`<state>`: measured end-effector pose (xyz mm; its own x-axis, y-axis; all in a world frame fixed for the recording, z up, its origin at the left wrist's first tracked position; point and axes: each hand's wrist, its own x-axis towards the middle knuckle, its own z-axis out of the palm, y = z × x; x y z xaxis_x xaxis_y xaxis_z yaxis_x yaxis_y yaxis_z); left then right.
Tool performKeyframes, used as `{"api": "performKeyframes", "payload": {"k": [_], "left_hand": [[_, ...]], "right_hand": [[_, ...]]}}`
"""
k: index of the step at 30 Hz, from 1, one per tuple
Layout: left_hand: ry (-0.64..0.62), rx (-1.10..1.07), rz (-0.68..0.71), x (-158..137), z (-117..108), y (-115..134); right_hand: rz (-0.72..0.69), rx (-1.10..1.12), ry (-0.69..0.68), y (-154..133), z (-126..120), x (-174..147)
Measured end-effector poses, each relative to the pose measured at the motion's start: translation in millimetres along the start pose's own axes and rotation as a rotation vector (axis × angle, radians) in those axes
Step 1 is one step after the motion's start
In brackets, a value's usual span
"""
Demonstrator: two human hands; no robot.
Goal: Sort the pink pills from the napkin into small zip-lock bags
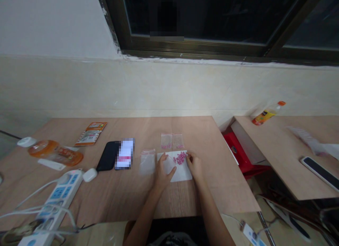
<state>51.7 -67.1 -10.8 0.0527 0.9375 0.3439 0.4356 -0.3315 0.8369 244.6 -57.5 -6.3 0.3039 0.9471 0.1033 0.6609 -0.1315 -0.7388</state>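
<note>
Several small pink beads lie in a loose cluster on a white sheet of paper. My left hand rests over the sheet's left side, its thumb spread away from the fingers. A faint thin line runs from its fingertips towards the beads; I cannot tell what it is. At the sheet's right edge, beside the beads, my right hand has its thumb and fingertips close together; whatever is between them is too small to make out. Just beyond the paper lie two small clear zip bags with pink beads inside.
Left of the paper are a clear zip bag, a lit phone, a black phone-like object and a white earbud case. Further left lie an orange drink bottle, an orange packet and a power strip with cables.
</note>
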Motion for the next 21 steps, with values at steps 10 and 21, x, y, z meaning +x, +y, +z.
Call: {"api": "performKeyframes", "payload": {"k": [10,21], "left_hand": [[-0.053,-0.081,-0.035,-2.4,5.6,-7.2],[-0.072,-0.078,-0.059,-1.0,4.2,-4.2]], "right_hand": [[-0.002,-0.014,-0.032,4.9,4.8,4.9],[0.028,0.021,-0.037,4.9,5.9,4.8]]}}
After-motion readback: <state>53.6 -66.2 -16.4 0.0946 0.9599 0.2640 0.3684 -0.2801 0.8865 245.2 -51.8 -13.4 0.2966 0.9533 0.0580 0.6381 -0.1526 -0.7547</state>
